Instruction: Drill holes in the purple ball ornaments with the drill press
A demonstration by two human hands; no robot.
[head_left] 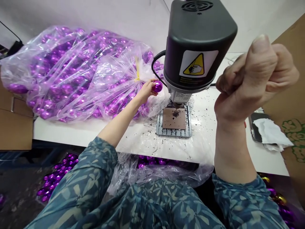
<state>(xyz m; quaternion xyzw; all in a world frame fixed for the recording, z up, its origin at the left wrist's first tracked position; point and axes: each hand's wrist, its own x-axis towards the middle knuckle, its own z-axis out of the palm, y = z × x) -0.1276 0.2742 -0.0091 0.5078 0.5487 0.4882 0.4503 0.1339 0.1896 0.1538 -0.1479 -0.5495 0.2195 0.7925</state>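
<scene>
A shiny purple ball (157,86) is pinched in the fingers of my left hand (148,90), left of a black drill press (199,38) with a yellow warning label. Raised on the right, my right hand (252,76) is curled closed near the machine's side; what its fingers wrap round is hidden. Beneath the drill head, a brown board (173,119) with a small dark hole lies on the grey slotted base (175,132). Dark shavings are scattered on and around the board.
A large clear bag of purple balls (66,73), gathered with a yellow tie, covers the left of the white table (202,152). More purple balls (57,178) are below the table. A white tissue (271,132) lies on a dark object at right, beside a cardboard box (290,95).
</scene>
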